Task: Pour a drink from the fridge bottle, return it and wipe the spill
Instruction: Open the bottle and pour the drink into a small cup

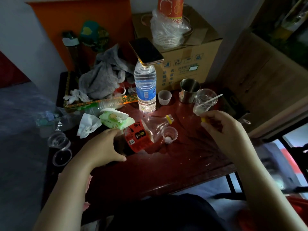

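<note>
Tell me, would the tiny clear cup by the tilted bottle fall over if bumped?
Probably. The clear cup looks thin and nearly empty, so it is likely light and easy to tip. Squeezed hard, it might crumple.

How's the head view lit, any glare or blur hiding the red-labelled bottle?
Head view: dim; the one bright glow comes through the clear blue-labelled water bottle under the dark phone, pooling on the dark red table; the red-labelled plastic bottle is readable; frame edges bend, lower right smears.
</note>
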A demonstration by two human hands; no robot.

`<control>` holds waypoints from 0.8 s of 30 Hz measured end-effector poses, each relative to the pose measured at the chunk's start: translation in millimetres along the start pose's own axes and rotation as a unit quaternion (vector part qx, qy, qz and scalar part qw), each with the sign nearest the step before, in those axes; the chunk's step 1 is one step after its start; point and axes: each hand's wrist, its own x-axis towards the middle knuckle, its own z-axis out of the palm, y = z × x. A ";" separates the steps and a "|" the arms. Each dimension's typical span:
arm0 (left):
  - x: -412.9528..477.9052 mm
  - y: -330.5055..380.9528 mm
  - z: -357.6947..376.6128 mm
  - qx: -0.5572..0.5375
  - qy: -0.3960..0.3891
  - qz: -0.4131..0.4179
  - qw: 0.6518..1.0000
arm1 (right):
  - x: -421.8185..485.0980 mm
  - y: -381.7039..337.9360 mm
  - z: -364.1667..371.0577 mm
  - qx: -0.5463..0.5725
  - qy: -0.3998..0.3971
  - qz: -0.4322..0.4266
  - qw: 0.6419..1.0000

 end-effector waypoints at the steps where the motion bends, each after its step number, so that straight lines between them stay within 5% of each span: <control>1: 0.6 -1.3 -0.2 0.001 -0.003 -0.003 1.000 | -1.7 1.8 0.8 -0.006 -0.001 0.003 1.000; 24: 8.5 1.7 -6.1 0.084 -0.032 -0.030 0.996 | -14.8 14.9 8.7 -0.038 -0.007 0.008 0.999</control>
